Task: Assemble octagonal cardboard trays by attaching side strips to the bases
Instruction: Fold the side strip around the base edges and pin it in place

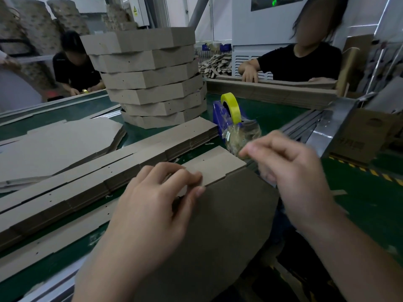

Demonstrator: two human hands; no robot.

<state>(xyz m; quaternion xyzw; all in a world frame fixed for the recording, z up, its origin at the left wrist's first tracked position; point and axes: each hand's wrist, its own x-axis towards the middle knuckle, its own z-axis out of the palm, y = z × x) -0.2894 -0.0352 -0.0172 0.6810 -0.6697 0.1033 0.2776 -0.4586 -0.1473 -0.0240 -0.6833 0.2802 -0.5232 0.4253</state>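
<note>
One strip (216,168) meets the base (229,214) at the table's (272,114) near edge, pinched by the left hand (152,205); the blurred right hand (290,171) seemingly pinches tape (253,163). The seam should stay flush.

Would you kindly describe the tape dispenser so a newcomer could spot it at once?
Find the tall stack of finished trays on the green table. Just right of its foot stands the tape dispenser: blue, with a yellow roll, amid brown cardboard.
</note>
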